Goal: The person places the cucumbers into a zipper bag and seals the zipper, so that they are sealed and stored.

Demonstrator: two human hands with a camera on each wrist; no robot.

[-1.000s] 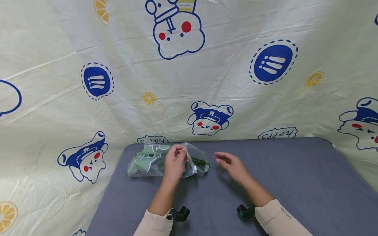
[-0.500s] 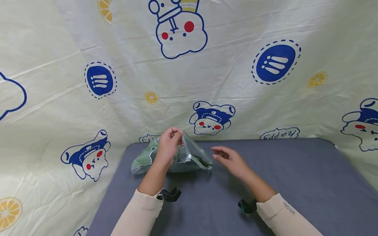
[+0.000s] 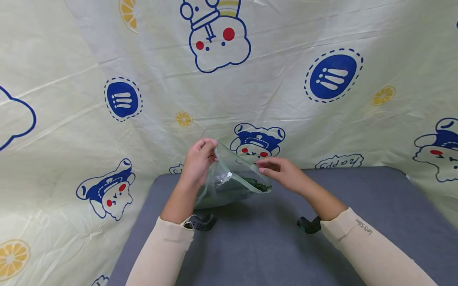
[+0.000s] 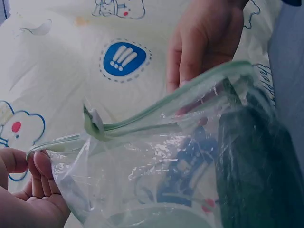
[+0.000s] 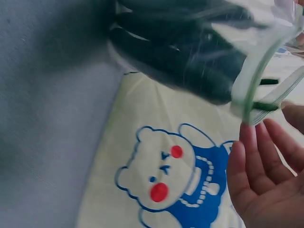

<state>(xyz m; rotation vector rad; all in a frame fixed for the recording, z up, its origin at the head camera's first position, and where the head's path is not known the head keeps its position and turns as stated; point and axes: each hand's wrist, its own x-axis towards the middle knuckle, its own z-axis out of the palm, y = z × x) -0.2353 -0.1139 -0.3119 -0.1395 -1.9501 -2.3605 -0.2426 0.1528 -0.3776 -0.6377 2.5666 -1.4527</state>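
Note:
A clear zip bag (image 3: 222, 196) with a pale green rim hangs tilted above the table, its mouth spread towards the right. Dark green, long vegetables with thin stems (image 5: 180, 61) lie inside; they look like cucumbers. At the upper corner of the mouth, my left hand (image 3: 198, 163) pinches the rim between thumb and fingers. My right hand (image 3: 286, 174) is at the other end of the mouth, its fairly straight fingers touching the rim beside the stems in the right wrist view. A whitish zip slider (image 3: 229, 175) sits partway along the rim.
A grey-blue table (image 3: 264, 246) lies beneath both hands. Behind it hangs a pale printed sheet (image 3: 286, 103) with cartoon bears and orange slices. Each wrist wears a black camera mount (image 3: 204, 222).
My left hand has lifted the bag's corner up and slightly left, so its mouth gapes wider. The bag's stem end has risen rightwards, and my right hand has come up to its rim.

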